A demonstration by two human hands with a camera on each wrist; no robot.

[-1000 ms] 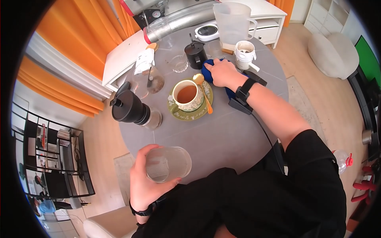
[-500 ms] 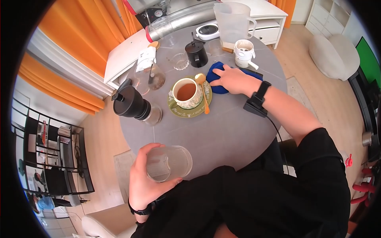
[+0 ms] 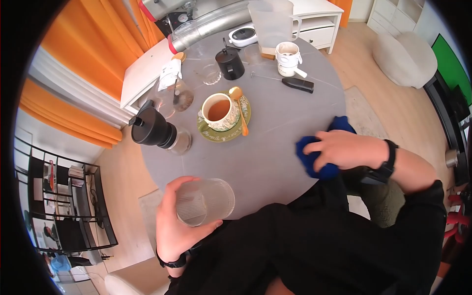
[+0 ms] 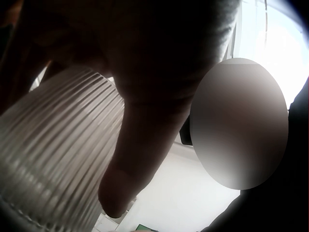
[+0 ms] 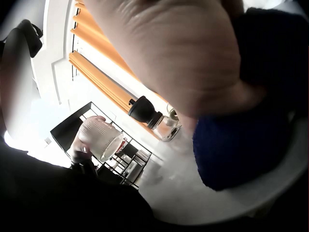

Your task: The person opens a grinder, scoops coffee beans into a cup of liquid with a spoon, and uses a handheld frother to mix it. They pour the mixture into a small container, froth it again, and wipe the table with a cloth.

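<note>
My left hand [image 3: 172, 233] grips a clear ribbed glass [image 3: 209, 201], tipped on its side in front of my body at the near table edge. In the left wrist view, the thumb lies along the ribbed wall of the glass [image 4: 58, 135]. A bunched dark blue cloth [image 3: 314, 160] is under my right hand [image 3: 354, 150], whose fingers curl over it at the right edge of the table. The right wrist view shows the cloth [image 5: 236, 150] against the tabletop. Closest on the table is a patterned cup [image 3: 231, 120] of brown drink on a green saucer [image 3: 209, 134], with a gold spoon [image 3: 243, 120].
A black-handled milk frother [image 3: 297, 84] lies at the right, near a white mug-like vessel [image 3: 287, 61]. A black grinder [image 3: 152, 128] stands left. Farther back are a black lidded pot [image 3: 230, 64], a plastic jug [image 3: 273, 24], a small scale [image 3: 243, 35] and a glass vessel [image 3: 183, 98].
My right hand has drawn the blue cloth from beside the cup toward me and rightward to the table edge, uncovering the frother. The left hand still holds the glass in nearly the same place.
</note>
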